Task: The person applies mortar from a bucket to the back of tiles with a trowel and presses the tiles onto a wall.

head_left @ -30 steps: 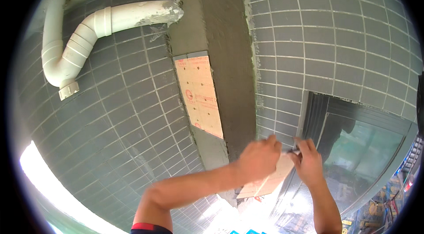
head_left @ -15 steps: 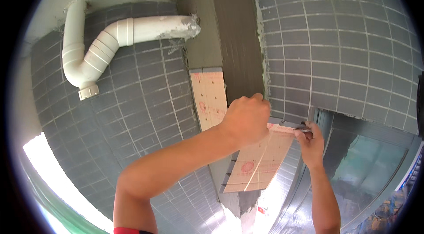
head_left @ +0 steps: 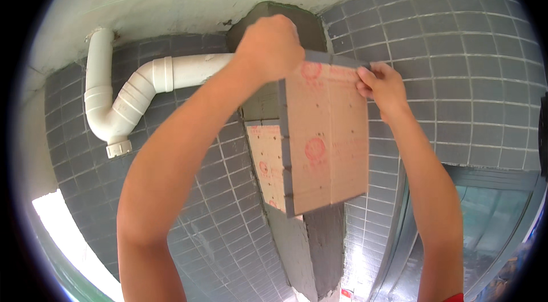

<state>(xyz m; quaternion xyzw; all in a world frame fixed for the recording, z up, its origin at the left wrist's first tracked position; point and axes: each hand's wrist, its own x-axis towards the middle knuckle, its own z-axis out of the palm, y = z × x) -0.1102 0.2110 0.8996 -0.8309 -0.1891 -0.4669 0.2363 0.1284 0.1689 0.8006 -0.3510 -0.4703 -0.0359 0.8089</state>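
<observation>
A sheet of grey tiles faced with brown paper (head_left: pixel 349 148) hangs in front of a mortar-coated column (head_left: pixel 305 27). Red stamps mark its paper, and a thin vertical line runs down it. My left hand (head_left: pixel 270 48) is closed at the sheet's upper left corner; its fingertips are hidden. At the upper right corner, my right hand (head_left: pixel 388 90) pinches the top edge between thumb and fingers. Behind the held sheet, a second paper-faced tile sheet (head_left: pixel 264 159) lies against the column's left face, partly covered.
A white drain pipe (head_left: pixel 128 105) bends down from the ceiling (head_left: pixel 188 0) and runs across toward the column, behind my left forearm. Grey tiled walls (head_left: pixel 439 85) flank the column. A framed glass panel (head_left: pixel 491 216) stands at lower right; bright light enters at lower left.
Both hands have risen with the tile sheet, from low beside the column to near its top. The sheet now faces me more squarely. In the view, pipe and walls sit lower.
</observation>
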